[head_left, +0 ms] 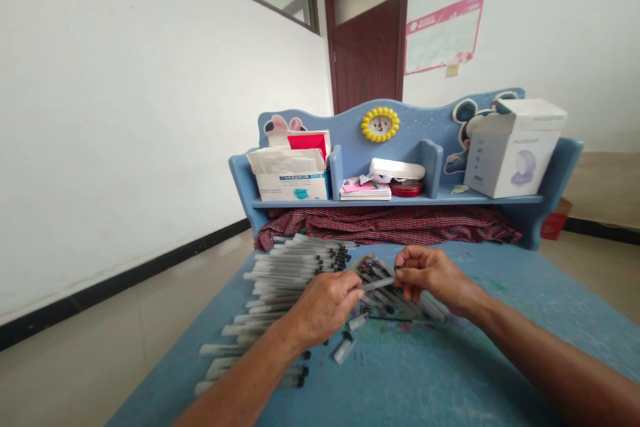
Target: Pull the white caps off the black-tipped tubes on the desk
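Note:
My left hand [327, 303] and my right hand [427, 273] meet over the middle of the blue desk [450, 373], both pinching one thin clear pen tube [379, 284] held level between them. Under my right hand lies a loose heap of pen parts [385, 300] with dark tips. To the left, a long row of assembled clear pens with black ends [285, 280] is stacked side by side. Two small clear caps [345, 349] lie on the desk just below my left hand.
A blue shelf [400, 199] at the desk's back carries a tissue box [293, 173], books, a red tin, a yellow clock [381, 124] and a white carton [513, 153]. Red checked cloth [390, 223] lies under it. Brown door behind, white wall to the left.

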### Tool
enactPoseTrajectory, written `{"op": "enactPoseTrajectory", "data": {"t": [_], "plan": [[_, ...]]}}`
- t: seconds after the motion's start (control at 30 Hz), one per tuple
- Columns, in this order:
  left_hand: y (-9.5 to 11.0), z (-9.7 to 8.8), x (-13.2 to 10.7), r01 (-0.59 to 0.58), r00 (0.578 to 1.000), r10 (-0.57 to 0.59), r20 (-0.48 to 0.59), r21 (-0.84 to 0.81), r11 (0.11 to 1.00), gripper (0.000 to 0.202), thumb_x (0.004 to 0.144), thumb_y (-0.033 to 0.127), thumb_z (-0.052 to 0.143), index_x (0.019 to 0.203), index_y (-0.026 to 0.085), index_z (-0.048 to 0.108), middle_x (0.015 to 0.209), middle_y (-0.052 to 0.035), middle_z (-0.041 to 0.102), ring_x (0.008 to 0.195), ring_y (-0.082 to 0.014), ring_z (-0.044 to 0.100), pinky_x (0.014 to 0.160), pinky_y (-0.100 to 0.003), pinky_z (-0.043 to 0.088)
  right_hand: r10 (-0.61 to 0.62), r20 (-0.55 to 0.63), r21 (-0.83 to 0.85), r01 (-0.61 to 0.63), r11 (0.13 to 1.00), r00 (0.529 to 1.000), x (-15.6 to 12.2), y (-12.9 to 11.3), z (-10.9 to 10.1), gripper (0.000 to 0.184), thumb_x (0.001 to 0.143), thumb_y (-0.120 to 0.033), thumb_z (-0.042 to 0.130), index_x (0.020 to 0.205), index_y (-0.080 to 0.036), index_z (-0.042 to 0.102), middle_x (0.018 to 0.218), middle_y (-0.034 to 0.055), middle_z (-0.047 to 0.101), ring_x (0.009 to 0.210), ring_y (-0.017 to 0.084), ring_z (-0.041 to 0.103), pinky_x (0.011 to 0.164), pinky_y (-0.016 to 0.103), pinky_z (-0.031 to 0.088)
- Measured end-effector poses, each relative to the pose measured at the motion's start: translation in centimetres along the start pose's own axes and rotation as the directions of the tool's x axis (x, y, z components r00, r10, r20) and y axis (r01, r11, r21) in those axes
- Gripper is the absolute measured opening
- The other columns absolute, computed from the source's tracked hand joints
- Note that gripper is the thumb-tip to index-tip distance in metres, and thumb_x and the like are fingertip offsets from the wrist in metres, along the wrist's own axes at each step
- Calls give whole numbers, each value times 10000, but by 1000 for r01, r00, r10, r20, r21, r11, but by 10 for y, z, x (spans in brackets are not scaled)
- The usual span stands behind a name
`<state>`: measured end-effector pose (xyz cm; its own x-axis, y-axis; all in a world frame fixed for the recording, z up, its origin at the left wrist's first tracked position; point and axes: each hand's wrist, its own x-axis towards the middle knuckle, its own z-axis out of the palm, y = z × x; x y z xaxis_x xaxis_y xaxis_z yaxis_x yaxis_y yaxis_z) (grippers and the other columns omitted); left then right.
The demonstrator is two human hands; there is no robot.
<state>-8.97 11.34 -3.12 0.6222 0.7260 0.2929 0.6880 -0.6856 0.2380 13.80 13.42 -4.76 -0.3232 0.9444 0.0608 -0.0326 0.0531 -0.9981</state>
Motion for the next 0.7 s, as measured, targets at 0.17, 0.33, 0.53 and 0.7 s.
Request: {"op": "enactPoseTrajectory", "data": {"t": [0.17,0.33,0.53,0.7], "plan": [[1,-3,1,2,1000,-2,27,-17,1000,155,894,225,448,846,164,582,738,4,585,685,-119,553,645,-201,360,-18,-20,-24,18,1000,1000,0,-2,0,246,581,-262,702,713,-160,523,472,-58,566,365,82,507,383,196,403],[-9,-25,2,96,995,-95,41,-32,995,179,870,232,445,752,162,559,660,15,540,630,-118,516,596,-206,328,-76,-200,-44,69,997,977,3,-13,-29,276,556,-269,726,712,-161,525,488,-41,584,381,83,510,393,195,397],[-27,-44,1,294,955,-292,-44,43,955,172,834,236,469,691,167,534,571,36,459,555,-114,444,548,-213,276,-210,-389,-236,124,964,897,8,-6,-48,227,600,-285,661,734,-174,517,481,-46,545,405,111,516,423,224,394],[-28,-37,2,307,951,-305,-44,65,949,168,838,239,464,698,171,526,588,34,480,573,-117,464,558,-211,277,-457,-175,-745,186,641,872,-2,4,-16,91,761,-222,491,792,-178,564,618,-3,595,565,127,550,561,239,391]]}}
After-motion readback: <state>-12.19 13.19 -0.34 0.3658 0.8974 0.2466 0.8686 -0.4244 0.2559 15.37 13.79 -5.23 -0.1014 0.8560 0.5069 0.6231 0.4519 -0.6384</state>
